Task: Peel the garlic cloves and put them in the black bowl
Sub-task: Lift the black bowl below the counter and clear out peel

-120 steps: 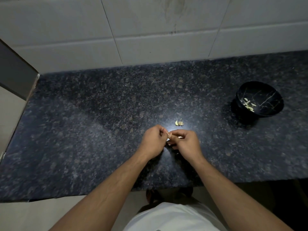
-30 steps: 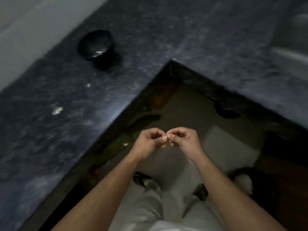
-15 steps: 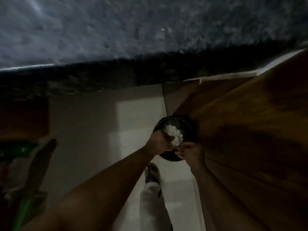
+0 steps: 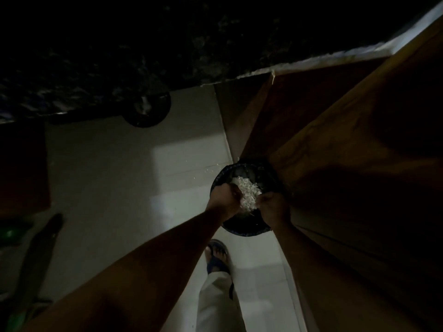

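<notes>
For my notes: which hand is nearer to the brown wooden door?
Right. The right hand is beside the brown wooden door; the left hand is beyond the white peelings.

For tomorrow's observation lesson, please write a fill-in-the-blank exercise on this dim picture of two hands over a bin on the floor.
1. Both hands, left hand and right hand, are held over a round dark ____ standing on the floor.
2. The pile of peels between the hands is ____ in colour.
3. The foot below the hands wears a ____.
4. To the right of the bin stands a brown ____ panel.

Missing words: bin; white; sandal; wooden
</notes>
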